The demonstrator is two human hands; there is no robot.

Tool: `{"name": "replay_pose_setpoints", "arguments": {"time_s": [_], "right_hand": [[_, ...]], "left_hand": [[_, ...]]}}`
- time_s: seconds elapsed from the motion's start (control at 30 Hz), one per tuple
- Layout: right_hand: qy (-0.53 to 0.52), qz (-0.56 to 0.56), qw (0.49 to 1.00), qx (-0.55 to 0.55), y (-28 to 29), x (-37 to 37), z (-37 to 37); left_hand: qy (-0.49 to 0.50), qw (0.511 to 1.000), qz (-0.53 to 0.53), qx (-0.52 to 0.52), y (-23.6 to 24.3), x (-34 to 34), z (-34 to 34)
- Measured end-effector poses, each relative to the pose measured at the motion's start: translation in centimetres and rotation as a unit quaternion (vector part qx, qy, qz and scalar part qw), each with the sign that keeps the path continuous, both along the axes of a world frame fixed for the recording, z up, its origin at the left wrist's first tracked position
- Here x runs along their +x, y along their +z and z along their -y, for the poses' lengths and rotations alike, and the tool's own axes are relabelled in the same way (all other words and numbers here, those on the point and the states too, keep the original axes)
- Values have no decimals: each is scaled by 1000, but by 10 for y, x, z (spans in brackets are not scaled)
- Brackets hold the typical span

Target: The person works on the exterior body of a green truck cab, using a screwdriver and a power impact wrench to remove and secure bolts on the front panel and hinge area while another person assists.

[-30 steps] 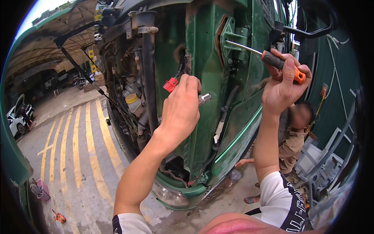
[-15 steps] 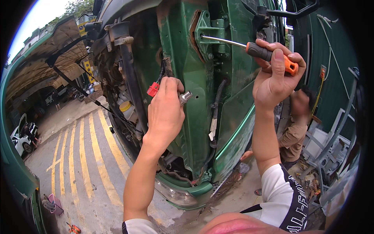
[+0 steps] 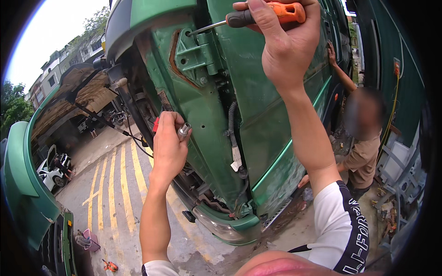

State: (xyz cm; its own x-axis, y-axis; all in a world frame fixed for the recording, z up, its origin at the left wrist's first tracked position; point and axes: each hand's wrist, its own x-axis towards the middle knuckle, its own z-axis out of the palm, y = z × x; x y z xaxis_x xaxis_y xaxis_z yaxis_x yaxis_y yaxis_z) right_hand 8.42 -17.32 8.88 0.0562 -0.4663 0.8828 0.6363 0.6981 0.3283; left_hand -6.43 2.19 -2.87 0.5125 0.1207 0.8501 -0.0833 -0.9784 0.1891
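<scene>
My right hand [image 3: 292, 50] grips the orange and black handle of a screwdriver [image 3: 241, 18]. The screwdriver's thin shaft slants down to the left, its tip at the upper hole of a green hinge [image 3: 195, 53] on the vehicle's green body. My left hand [image 3: 169, 145] is closed around a metal socket tool [image 3: 184, 130], whose round end sticks out beside the thumb; my fingers hide most of it. A small red part [image 3: 156, 124] shows at the other side of that hand; I cannot tell whether it belongs to the tool. A grey corrugated conduit [image 3: 232, 124] runs down the body nearby.
A co-worker [image 3: 361, 147] in a brown shirt stands at the right, one hand on the vehicle's side. A headlight [image 3: 216, 223] lies low at the corner. Metal frames [image 3: 400, 170] lean at far right. A pink basket [image 3: 92, 240] and an orange tool [image 3: 109, 265] are on the ground.
The view has shifted, so the hinge and both hands appear further left. The screwdriver's tip has gone from the hinge's middle to its upper hole. The co-worker's raised hand now shows on the vehicle.
</scene>
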Motion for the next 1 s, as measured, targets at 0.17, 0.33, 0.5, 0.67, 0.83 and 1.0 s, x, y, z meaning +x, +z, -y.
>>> {"name": "replay_pose_setpoints", "arguments": {"time_s": [0.17,0.33,0.5,0.67,0.83,1.0], "right_hand": [[12,26,999,-39,6,6,-5],[11,48,999,-19,-3,24,-12],[-65,35,997,-6,-1,15,-10],[-172,47,983,-39,24,-7,7],[-94,139,969,-181,39,-2,4],[-52,214,964,-146,20,10,-37]], "left_hand": [[45,999,-10,-19,0,-2,4],[60,998,-11,-11,0,8,6],[90,996,8,-3,-5,10,10],[98,994,32,-39,-7,10,14],[36,993,30,-111,4,2,19],[-43,989,62,-124,35,-10,26]]}}
